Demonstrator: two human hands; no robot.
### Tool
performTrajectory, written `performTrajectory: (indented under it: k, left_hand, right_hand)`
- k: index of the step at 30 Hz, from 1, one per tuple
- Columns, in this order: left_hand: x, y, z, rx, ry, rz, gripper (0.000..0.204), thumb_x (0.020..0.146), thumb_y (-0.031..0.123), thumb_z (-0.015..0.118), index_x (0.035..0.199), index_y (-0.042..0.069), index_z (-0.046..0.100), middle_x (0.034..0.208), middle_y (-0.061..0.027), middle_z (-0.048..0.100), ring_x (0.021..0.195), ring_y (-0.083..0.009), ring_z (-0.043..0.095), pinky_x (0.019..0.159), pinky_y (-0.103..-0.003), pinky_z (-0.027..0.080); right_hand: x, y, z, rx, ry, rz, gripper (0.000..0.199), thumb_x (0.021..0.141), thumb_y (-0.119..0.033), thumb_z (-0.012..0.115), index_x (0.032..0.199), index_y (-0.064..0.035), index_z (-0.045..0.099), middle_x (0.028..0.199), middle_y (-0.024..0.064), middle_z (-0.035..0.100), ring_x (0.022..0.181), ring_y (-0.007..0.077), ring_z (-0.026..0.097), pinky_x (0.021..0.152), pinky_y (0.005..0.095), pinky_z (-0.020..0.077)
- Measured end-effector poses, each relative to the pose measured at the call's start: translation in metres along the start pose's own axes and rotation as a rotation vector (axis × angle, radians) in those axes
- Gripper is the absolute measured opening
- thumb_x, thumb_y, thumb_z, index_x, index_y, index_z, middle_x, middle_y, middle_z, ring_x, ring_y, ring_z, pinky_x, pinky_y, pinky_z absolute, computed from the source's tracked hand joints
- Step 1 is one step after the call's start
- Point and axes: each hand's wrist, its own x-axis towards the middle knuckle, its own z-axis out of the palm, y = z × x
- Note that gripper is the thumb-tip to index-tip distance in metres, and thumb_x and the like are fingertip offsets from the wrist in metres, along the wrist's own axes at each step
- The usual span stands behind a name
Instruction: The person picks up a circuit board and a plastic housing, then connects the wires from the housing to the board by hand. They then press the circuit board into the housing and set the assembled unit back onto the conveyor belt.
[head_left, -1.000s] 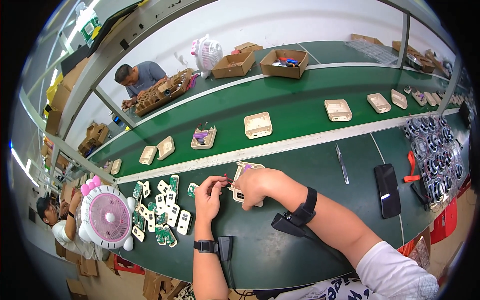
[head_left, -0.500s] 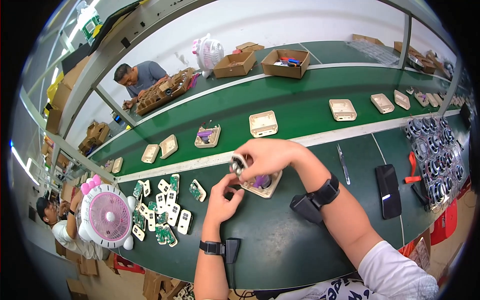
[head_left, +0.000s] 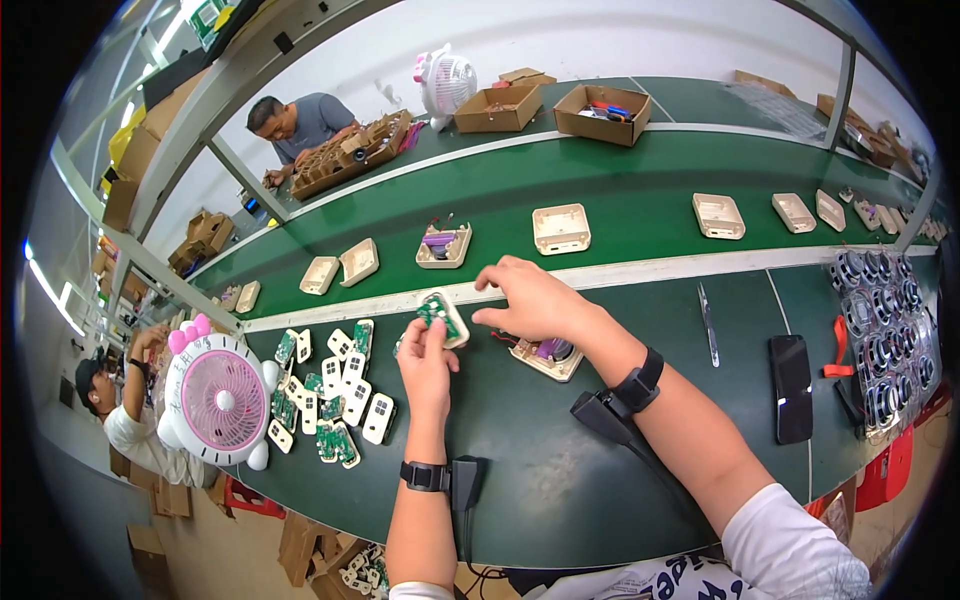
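Note:
My left hand (head_left: 425,358) holds a small cream plastic shell with a green circuit board (head_left: 438,314) in it, lifted just above the green table. My right hand (head_left: 530,299) hovers beside it with fingers spread, over the white strip at the belt's edge, and grips nothing that I can see. Just below my right hand lies a cream square housing with a purple part and red wires (head_left: 546,354). Left of my left hand lies a spread of several cream shells with green boards (head_left: 330,390).
A pink and white desk fan (head_left: 220,398) stands at the left. Cream housings (head_left: 561,228) ride the green conveyor belt (head_left: 620,190). A black phone (head_left: 791,387), a tray of round coils (head_left: 882,335), tweezers (head_left: 707,322) and red cutters lie right. A person works at the far bench.
My left hand has picked up a shell with a circuit board and raised it. My right hand has let go of the square housing, which now lies on the table, and moved up.

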Motion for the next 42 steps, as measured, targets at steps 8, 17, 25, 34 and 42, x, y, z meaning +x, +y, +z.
performTrajectory:
  k: [8, 17, 25, 34, 42]
  left_hand:
    - [0.003, 0.000, -0.007, -0.083, 0.101, -0.020, 0.012, 0.101, 0.016, 0.061, 0.101, 0.004, 0.060, 0.084, -0.0008, 0.063, 0.059, -0.0048, 0.053, 0.049, -0.021, 0.042]
    - [0.000, 0.002, -0.005, 0.077, 0.015, 0.017, 0.041, 0.097, 0.001, 0.059, 0.135, 0.009, 0.045, 0.102, -0.0085, 0.066, 0.086, -0.0125, 0.065, 0.068, -0.026, 0.056]
    - [-0.001, -0.005, -0.007, 0.046, -0.192, -0.012, 0.036, 0.096, -0.003, 0.062, 0.128, 0.008, 0.048, 0.100, -0.0061, 0.067, 0.086, -0.0069, 0.062, 0.070, -0.020, 0.047]
    - [-0.002, -0.004, -0.005, -0.001, -0.211, 0.039, 0.034, 0.095, -0.004, 0.061, 0.127, 0.004, 0.050, 0.107, -0.0088, 0.067, 0.094, -0.0106, 0.066, 0.077, -0.022, 0.051]
    - [0.000, -0.005, -0.010, 0.074, -0.171, 0.067, 0.030, 0.095, -0.004, 0.060, 0.123, 0.002, 0.054, 0.104, -0.0075, 0.068, 0.090, -0.0091, 0.066, 0.077, -0.021, 0.051]
  right_hand:
    - [-0.006, -0.007, 0.040, -0.463, -0.302, 0.178, 0.030, 0.078, -0.036, 0.078, 0.082, -0.0070, 0.074, 0.082, 0.0097, 0.073, 0.089, 0.0299, 0.070, 0.093, 0.0451, 0.0465]
    - [0.004, -0.008, 0.005, 0.279, -0.277, 0.178, 0.016, 0.083, -0.014, 0.070, 0.087, 0.0013, 0.073, 0.074, 0.0086, 0.072, 0.065, 0.0122, 0.066, 0.063, 0.0290, 0.0530]
    - [0.006, -0.006, -0.005, 0.558, -0.345, 0.282, 0.014, 0.089, -0.015, 0.068, 0.090, -0.0012, 0.072, 0.075, 0.0016, 0.068, 0.061, 0.0058, 0.057, 0.055, 0.0243, 0.0463]
    - [0.007, 0.003, 0.001, 0.501, -0.310, 0.243, 0.015, 0.088, -0.015, 0.070, 0.092, -0.0006, 0.073, 0.078, 0.0024, 0.070, 0.068, 0.0081, 0.061, 0.063, 0.0263, 0.0505]
    - [0.006, 0.006, 0.002, 0.539, -0.334, 0.215, 0.016, 0.087, -0.014, 0.076, 0.094, 0.0006, 0.073, 0.079, 0.0020, 0.071, 0.072, 0.0070, 0.063, 0.068, 0.0249, 0.0511]
